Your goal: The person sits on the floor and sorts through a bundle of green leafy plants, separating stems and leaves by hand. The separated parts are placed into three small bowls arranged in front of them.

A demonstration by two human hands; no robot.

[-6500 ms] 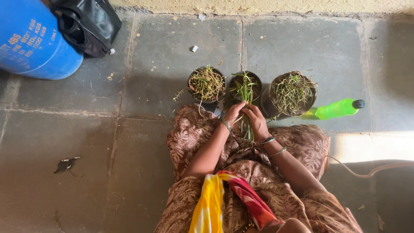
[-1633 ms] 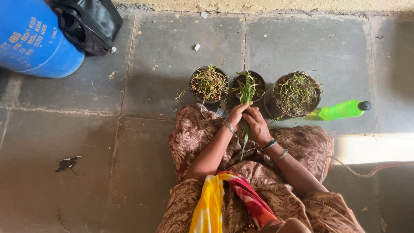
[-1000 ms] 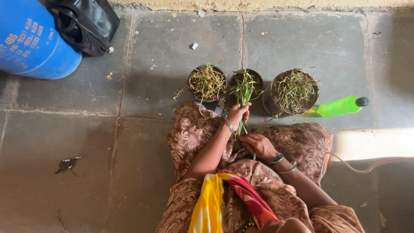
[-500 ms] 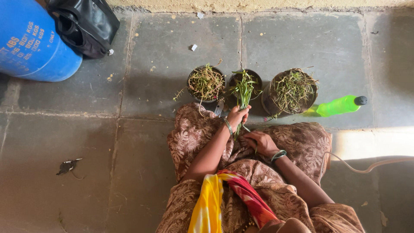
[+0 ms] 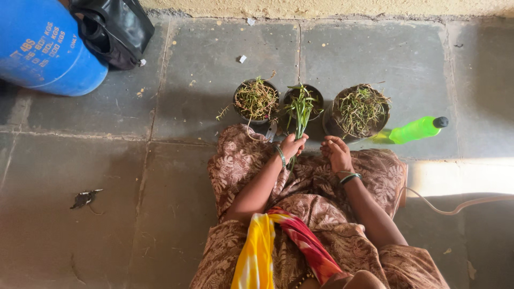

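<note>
Grass sprigs [image 5: 300, 109] stand nearly upright, long axis running near to far, gripped at their base by the closed left hand [image 5: 293, 145] just near the middle pot [image 5: 316, 96], while the right hand [image 5: 336, 152] rests loosely open beside it, holding nothing.

Brown leaf-print dress, green bangles

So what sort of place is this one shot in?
Probably a home yard or veranda: a floor of grey stone slabs meeting a rough wall, three small plant pots, and a blue drum. The left hand grips green stems.
</note>
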